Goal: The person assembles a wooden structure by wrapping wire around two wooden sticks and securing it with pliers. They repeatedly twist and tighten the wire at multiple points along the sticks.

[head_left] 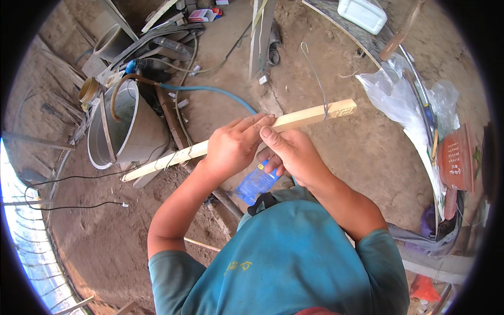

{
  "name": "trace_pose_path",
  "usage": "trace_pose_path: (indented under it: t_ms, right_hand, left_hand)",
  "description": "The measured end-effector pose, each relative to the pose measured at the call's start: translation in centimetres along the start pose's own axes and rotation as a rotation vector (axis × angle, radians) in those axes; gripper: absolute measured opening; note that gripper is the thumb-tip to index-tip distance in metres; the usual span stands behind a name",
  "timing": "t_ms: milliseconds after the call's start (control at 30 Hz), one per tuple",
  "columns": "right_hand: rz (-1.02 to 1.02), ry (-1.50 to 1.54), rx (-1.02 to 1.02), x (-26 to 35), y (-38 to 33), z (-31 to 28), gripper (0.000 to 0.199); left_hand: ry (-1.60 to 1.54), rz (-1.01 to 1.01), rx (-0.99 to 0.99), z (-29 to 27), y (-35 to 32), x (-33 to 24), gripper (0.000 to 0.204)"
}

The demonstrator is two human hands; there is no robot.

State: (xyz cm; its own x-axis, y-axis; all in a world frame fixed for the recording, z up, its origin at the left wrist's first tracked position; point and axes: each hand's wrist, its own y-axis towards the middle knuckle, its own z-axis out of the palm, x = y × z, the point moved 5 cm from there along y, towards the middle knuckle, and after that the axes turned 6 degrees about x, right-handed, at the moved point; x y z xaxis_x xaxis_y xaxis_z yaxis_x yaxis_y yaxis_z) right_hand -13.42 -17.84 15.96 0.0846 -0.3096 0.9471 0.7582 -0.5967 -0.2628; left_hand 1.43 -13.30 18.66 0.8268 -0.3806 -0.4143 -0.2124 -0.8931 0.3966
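Note:
A pale, squared wooden strip [304,116] slants across in front of me, its right end higher in the picture and rough-cut. My left hand [234,144] is closed over its middle, fingers reaching across the top. Just right of it, my right hand [295,155] is closed, thumb up against the left fingertips and the other fingers curled below the wood; what they grip, if anything, is hidden. A thin wire [317,73] is wound near the strip's right end and loops away from me. Thinner wire also crosses the strip's left part.
A large grey bucket [142,131] with a hose [210,90] stands at the left. Beneath my hands lies a blue packet [254,182]. A wooden post [261,42] rises beyond. To the right are plastic sheeting [386,92], a reddish-brown pot [455,160] and a white container [362,14].

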Motion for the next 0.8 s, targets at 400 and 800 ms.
trace_pose_path:
  t_ms: [400,800]
  right_hand:
    - [0.126,0.368,-0.083,-0.2,0.9,-1.0,0.033]
    - [0.098,0.420,-0.088,-1.4,2.1,-0.1,0.023]
  left_hand:
    - [-0.363,-0.285,0.154,1.1,1.3,3.1,0.034]
    - [-0.805,-0.643,0.751,2.4,3.3,7.7,0.047]
